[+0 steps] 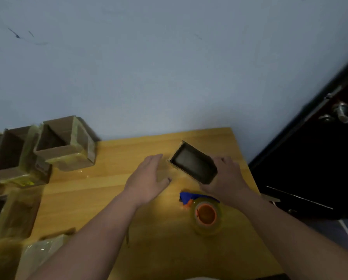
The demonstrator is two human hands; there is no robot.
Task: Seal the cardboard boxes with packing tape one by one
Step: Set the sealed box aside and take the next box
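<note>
Fingers (226, 161) of the right hand (227, 176) curl round the near-right side of a small open cardboard box (193, 161), gripping it on the wooden table (112, 190).

Left hand (149, 178) lies flat, fingers straight, just left of the box. The tape dispenser (204, 211) sits nearer the person than the box; taped boxes (64, 142) stand well to its left.

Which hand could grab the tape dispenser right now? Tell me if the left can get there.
Probably yes: the left hand lies open on the table, and nothing stands between it and the tape dispenser.
</note>
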